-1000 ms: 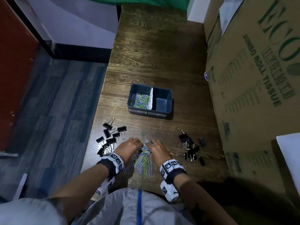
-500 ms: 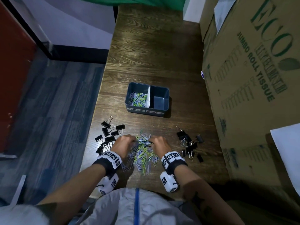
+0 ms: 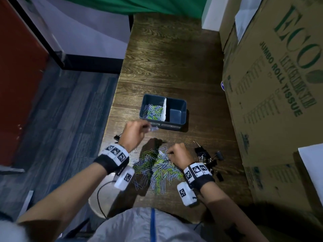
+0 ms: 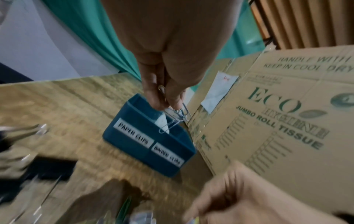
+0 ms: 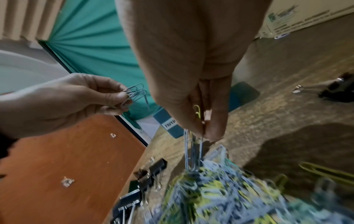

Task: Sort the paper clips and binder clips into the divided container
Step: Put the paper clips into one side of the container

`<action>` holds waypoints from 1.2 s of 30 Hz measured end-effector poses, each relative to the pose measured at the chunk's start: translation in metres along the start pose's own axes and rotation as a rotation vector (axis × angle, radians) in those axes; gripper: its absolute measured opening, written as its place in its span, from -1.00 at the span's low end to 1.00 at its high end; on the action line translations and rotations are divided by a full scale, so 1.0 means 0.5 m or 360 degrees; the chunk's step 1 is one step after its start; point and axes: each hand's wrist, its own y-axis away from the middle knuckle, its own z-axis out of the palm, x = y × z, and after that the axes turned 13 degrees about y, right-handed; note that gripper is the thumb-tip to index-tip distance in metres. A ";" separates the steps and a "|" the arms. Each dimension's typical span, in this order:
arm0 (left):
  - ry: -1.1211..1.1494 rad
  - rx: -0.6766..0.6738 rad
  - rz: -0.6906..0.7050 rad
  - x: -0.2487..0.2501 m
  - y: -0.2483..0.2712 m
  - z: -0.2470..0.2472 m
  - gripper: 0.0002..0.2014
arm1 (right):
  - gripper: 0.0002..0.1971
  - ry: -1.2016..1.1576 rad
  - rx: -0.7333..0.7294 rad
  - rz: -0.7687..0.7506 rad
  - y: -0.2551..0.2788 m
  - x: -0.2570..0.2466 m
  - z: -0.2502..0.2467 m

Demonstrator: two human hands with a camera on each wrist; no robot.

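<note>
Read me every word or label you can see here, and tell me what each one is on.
"PAPER CLIPS": left label on the blue container.
Right label: too blurred, probably "BINDER CLIPS".
"ECO", "JUMBO ROLL TISSUE": cardboard box.
"HANDLE WITH", "KEEP IN COOL DRY": same box, cut off.
Smaller box print: unreadable.

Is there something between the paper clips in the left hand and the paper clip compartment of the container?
Nothing visible. The left hand pinches a few paper clips just short of the container; its left compartment is open-topped.

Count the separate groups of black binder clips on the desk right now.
2: one group right of the paper clip pile, beside the right hand; another at the desk's left edge, mostly hidden behind the left hand.
</note>
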 end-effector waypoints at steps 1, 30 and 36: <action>0.0005 0.0053 0.0010 0.008 -0.025 -0.011 -0.89 | -0.84 -0.0001 -0.0001 -0.0002 0.000 -0.005 -0.015; -0.0681 -0.0592 -0.0226 -0.167 0.142 0.022 -0.86 | -0.67 0.0147 0.0148 -0.0154 -0.071 -0.060 -0.027; -0.0588 -0.0661 -0.0343 -0.196 0.203 0.004 -0.68 | -0.37 0.0229 -0.0207 0.0218 0.050 0.064 0.112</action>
